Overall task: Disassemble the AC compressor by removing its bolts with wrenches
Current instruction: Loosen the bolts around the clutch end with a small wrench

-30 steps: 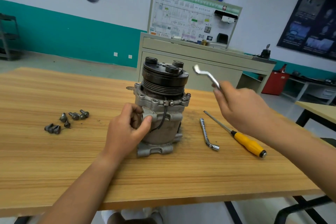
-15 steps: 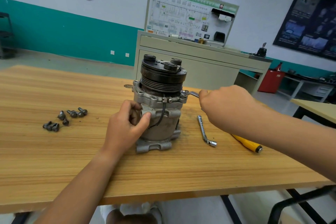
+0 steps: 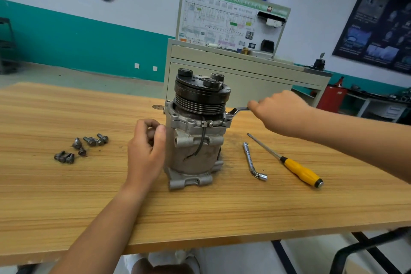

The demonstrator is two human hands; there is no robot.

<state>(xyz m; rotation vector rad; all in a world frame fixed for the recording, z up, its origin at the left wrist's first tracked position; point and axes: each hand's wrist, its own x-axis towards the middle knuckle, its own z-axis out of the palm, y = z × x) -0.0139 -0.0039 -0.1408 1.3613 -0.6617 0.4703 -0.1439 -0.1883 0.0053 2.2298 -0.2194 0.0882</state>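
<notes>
The AC compressor [image 3: 195,135] is standing upright near the middle of the wooden table [image 3: 200,218], with its black pulley end facing up and its mounting feet sitting on the boards. Taking the compressor as the centre of the dial and twelve as pointing away from the person, a bent wrench [image 3: 238,111] is sitting with its head on a bolt at the three o'clock corner of the upper flange, just under the pulley. Its handle is reaching out toward two o'clock.

The right hand [image 3: 280,111] is clenching that handle, with the fingers wrapped round it and the forearm coming in from four o'clock. At nine o'clock the left hand [image 3: 146,147] is lying against the housing, its thumb touching the metal and its fingers curling in. I cannot tell whether they are pinching any part of it.

Farther out at nine o'clock, a cluster of loose bolts [image 3: 82,147] is lying well apart from the compressor. At four o'clock an L-shaped socket wrench [image 3: 253,162] is lying flat near the base. Just beyond it, a screwdriver [image 3: 289,162] with a yellow handle is lying at a slant, with its tip pointing toward the compressor. Off the table at twelve to one o'clock, a grey cabinet [image 3: 244,69] is standing with a wiring diagram board on top of it.
</notes>
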